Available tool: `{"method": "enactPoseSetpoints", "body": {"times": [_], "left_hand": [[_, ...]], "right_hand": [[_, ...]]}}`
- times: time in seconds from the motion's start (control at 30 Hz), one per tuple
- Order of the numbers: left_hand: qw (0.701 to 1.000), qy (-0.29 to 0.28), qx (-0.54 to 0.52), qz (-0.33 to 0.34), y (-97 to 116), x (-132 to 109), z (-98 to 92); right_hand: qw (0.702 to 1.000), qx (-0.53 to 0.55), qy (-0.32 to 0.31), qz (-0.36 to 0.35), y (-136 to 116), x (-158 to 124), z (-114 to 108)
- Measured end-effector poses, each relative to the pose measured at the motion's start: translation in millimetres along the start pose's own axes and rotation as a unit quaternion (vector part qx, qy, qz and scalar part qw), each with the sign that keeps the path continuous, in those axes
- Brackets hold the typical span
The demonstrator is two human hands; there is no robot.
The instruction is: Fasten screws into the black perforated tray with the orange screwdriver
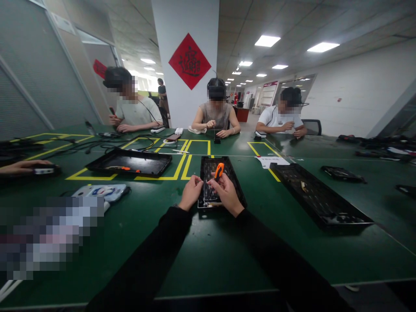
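Observation:
Straight ahead of me a black tray (236, 178) lies on the green table, with small parts inside that are too small to name. My right hand (227, 195) is closed around a screwdriver (219, 170) with an orange and black handle. It holds the tool tilted over the tray, handle end up; the tip is hidden. At the tray's left edge is my left hand (191, 191), thumb and fingers pinched together. Whatever those fingers hold, if anything, does not show.
A long black tray (320, 197) lies to the right, another black tray (146, 160) to the left. Left of me are a phone-like device (112, 191) and cables (74, 145). Three people sit across the table; another person's hand (19, 168) reaches in from the left.

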State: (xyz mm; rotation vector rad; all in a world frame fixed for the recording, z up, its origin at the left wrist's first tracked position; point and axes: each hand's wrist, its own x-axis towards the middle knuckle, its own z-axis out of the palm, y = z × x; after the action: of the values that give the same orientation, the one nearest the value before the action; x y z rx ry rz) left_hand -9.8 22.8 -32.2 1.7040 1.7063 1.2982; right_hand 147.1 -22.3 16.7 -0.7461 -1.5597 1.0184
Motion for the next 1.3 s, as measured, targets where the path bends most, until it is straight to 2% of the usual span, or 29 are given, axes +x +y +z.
{"method": "enactPoseSetpoints", "body": {"times": [0.2, 0.37, 0.53, 0.8, 0.9, 1.1, 1.3], "left_hand": [[1.0, -0.004, 0.006, -0.002, 2.5, -1.0, -1.8], [1.0, -0.007, 0.009, -0.007, 5.7, -2.2, -2.6], [1.0, -0.003, 0.01, -0.003, 4.0, -1.7, -1.3], [1.0, -0.002, 0.01, -0.005, 4.7, -1.7, -2.0], [1.0, -0.003, 0.006, -0.001, 4.4, -1.7, -1.8], [1.0, -0.001, 0.014, -0.003, 2.8, -1.1, -1.1], [1.0, 0.001, 0.015, 0.0, -0.4, -1.3, 0.1]], "right_hand": [[0.997, -0.071, 0.013, -0.031, 1.9, 1.4, -2.0], [0.999, 0.008, 0.03, -0.02, 5.8, 4.6, -2.6], [0.999, 0.04, 0.013, -0.015, 4.6, 2.6, -1.7], [0.998, -0.044, 0.032, -0.032, 7.8, 2.0, -0.7], [0.997, -0.045, 0.04, -0.042, 7.8, 2.0, -0.6], [0.999, 0.02, 0.018, -0.019, 5.2, 2.6, -1.5], [0.999, 0.014, -0.016, -0.029, 7.6, 1.2, -0.1]]}}
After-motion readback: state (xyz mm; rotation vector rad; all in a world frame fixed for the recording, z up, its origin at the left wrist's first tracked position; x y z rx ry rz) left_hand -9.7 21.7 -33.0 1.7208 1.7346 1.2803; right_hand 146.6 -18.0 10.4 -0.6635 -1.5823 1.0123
